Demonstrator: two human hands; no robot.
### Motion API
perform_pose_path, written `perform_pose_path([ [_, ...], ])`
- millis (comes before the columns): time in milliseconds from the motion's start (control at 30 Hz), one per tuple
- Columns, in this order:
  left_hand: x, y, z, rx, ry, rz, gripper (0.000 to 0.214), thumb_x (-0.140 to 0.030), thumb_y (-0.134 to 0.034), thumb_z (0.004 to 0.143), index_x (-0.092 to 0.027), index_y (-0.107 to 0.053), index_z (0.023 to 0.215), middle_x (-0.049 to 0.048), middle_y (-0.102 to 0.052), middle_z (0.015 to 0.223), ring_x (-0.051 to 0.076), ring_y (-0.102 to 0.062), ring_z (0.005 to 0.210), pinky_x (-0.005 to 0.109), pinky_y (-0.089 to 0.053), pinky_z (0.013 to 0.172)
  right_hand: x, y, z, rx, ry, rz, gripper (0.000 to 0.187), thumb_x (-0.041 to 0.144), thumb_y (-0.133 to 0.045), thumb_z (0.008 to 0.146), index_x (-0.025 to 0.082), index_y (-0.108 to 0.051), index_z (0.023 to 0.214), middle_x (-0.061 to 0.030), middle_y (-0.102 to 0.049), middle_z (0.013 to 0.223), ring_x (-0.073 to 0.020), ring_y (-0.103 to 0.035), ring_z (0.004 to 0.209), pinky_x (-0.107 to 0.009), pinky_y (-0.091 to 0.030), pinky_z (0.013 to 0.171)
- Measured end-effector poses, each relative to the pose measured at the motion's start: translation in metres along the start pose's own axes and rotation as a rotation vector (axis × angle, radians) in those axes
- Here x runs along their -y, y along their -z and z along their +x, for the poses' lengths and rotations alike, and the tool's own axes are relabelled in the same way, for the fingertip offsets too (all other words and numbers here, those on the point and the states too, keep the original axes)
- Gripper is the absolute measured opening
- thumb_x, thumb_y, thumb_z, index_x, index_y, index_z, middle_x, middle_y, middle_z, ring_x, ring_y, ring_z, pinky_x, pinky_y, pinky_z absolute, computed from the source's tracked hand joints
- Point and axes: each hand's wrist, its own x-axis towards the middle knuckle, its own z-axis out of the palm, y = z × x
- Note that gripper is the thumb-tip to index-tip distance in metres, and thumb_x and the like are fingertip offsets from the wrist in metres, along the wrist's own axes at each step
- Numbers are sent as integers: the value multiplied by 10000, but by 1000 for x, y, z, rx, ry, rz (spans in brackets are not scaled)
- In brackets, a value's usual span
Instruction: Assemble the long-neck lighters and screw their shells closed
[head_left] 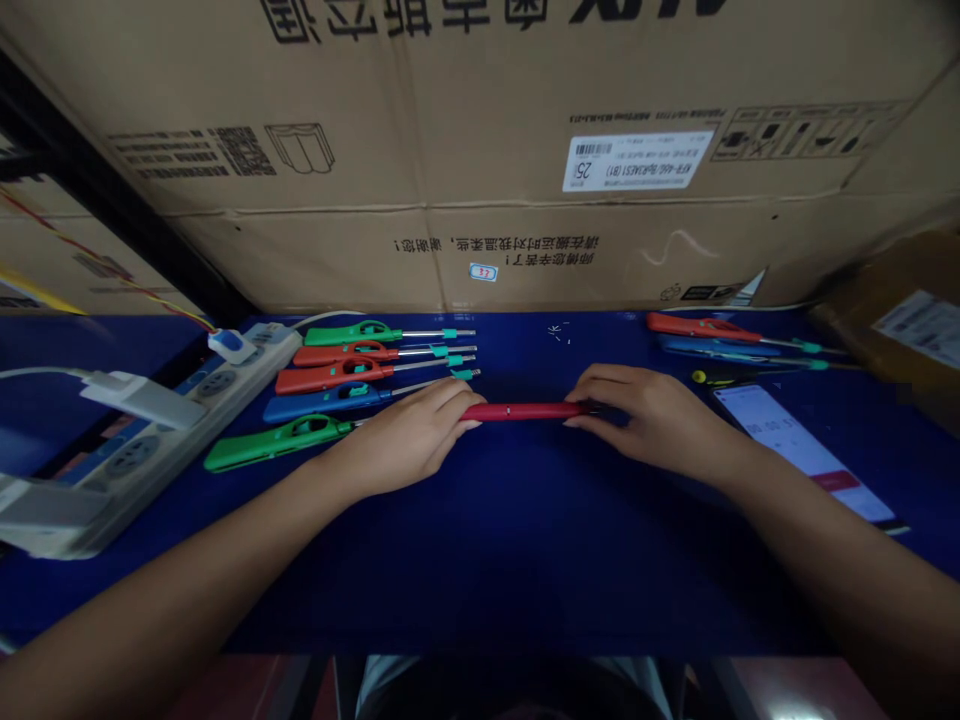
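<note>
A slim red pen (529, 411) lies level between my two hands, above the blue table. My left hand (420, 430) has its fingers closed round the left end of it. At the other end, my right hand (637, 415) pinches the pen near a dark part, which the fingers partly hide. Beside my left hand are several long-necked gas lighters: a blue lighter (322, 402), a red lighter (330, 376) and a green lighter (277, 444) among them, with teal tape on some necks. Part of the nearest green lighter's neck is behind my left hand.
A power strip (161, 450) with plugs runs along the left. On the right are a phone (810, 455), another red lighter (701, 327), a blue lighter (720, 347) and a black-yellow tool (724, 376). A large cardboard box (337, 260) stands behind; small white bits (556, 331) lie before it.
</note>
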Motion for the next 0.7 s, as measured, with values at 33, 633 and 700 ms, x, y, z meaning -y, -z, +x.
perform_pose_path([
  [33, 0, 1, 0, -3, -3, 9, 266, -206, -404, 1047, -89, -581, 1208, 148, -645, 1130, 257, -650, 1046, 402, -573, 925, 1, 1, 0, -7, 7, -5, 140, 302, -587, 978, 209, -689, 1000, -59, -702, 944, -204, -678, 826, -323, -515, 737],
  [633, -28, -17, 11, -4, 721, -1328, 483, -464, -528, 993, -107, -641, 1299, 40, -671, 755, 101, -568, 582, 212, -463, 530, 13, -18, 2, 29, 150, -16, 441, 388, -543, 1013, 226, -560, 1423, -110, -695, 1209, -239, -681, 1049, -397, -561, 883],
  [700, -28, -17, 10, -47, 630, -1191, 476, -470, -528, 998, -135, -645, 1315, 59, -714, 841, 105, -605, 613, 226, -514, 572, 13, -20, 2, 31, 116, 24, 423, 370, -504, 1032, 217, -566, 1421, -106, -697, 1173, -228, -679, 1011, -384, -563, 863],
])
